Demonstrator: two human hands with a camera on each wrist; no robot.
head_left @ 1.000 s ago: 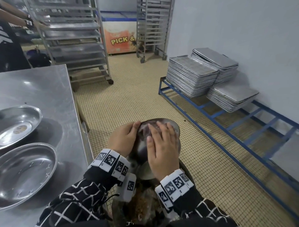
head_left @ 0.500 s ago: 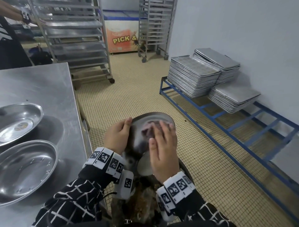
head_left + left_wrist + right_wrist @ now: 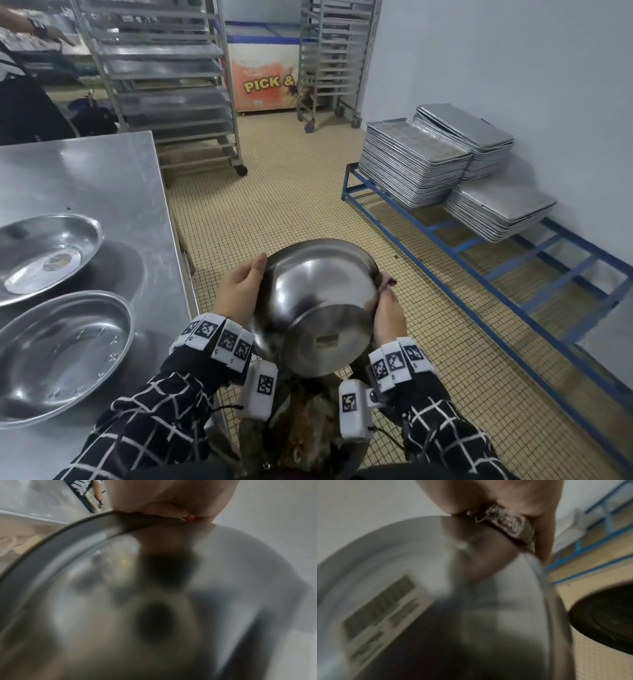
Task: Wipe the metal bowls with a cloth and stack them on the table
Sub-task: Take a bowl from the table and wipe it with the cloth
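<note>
A deep metal bowl (image 3: 318, 301) is held between my hands above the floor, turned so its flat base with a label faces me. My left hand (image 3: 239, 287) grips its left rim, thumb on the outside. My right hand (image 3: 388, 315) grips the right rim together with a pinkish cloth (image 3: 387, 281) that peeks out above the fingers. The left wrist view shows the blurred bowl wall (image 3: 137, 601) under my palm (image 3: 171, 497). In the right wrist view the patterned cloth (image 3: 508, 522) is pinched against the bowl (image 3: 436, 588).
Two shallow metal bowls (image 3: 44, 257) (image 3: 58, 353) lie on the steel table (image 3: 85, 174) at my left. Stacked baking trays (image 3: 414, 164) sit on a blue frame (image 3: 479, 270) along the right wall. Wheeled racks (image 3: 164, 82) stand behind. A dark tub (image 3: 301, 428) sits below my hands.
The bowl has been flipped from open side towards me to base towards me. My right hand left the inside, where it pressed the cloth, and now grips the right rim.
</note>
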